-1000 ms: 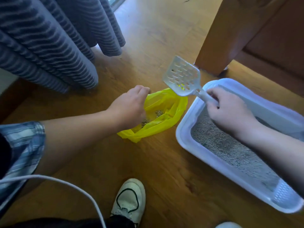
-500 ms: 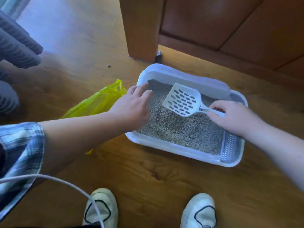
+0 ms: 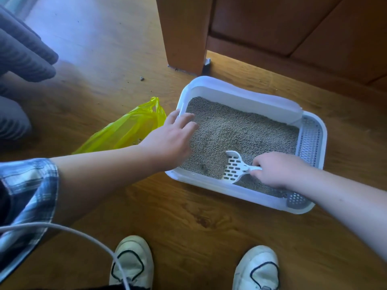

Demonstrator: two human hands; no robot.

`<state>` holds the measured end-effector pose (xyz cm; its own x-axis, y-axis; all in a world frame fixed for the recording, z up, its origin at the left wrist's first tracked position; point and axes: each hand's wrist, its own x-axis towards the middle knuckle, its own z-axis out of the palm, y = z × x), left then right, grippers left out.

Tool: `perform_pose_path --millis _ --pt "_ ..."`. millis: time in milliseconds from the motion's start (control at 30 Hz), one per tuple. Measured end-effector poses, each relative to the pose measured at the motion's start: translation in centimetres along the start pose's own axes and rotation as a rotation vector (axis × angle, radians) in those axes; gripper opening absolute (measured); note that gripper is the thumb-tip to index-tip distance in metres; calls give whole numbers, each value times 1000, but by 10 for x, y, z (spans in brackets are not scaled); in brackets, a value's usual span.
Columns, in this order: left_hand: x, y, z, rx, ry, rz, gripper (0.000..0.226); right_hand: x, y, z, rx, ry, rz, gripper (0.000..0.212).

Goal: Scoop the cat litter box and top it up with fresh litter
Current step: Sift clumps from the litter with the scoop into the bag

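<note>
Gripping the scoop [image 3: 233, 167] handle with the right hand [image 3: 278, 170], blade dug into litter [image 3: 240, 130] by the litter box [image 3: 209, 183] near wall, left hand [image 3: 171, 139] flat, fingers relaxed at the left rim, yellow bag [image 3: 125, 130] just beside.

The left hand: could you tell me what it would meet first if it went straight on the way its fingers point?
Probably the litter: the left hand reaches over the left rim of the box, fingers aimed across it. If it travels level, the far wall comes first; depth is unclear.
</note>
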<state>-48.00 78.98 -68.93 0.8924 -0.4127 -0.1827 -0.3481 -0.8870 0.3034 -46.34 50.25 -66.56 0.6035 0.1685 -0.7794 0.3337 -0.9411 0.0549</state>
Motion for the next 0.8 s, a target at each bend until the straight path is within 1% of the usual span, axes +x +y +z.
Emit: perform_pose_path --millis 100,200,433,600,800 --pt "3 1 1 -3 -20 -26 53 9 -20 16 92 22 -43 31" --pt "4 0 2 -11 -22 -35 55 17 -30 21 168 30 -75 27" --pt "4 0 2 -31 -29 -49 54 27 -27 35 352 10 -155 23" --pt "4 -1 3 -38 -49 -54 53 30 -26 47 447 5 -196 24" --pt "4 -1 2 -52 -48 -63 56 31 -19 48 564 70 -224 20"
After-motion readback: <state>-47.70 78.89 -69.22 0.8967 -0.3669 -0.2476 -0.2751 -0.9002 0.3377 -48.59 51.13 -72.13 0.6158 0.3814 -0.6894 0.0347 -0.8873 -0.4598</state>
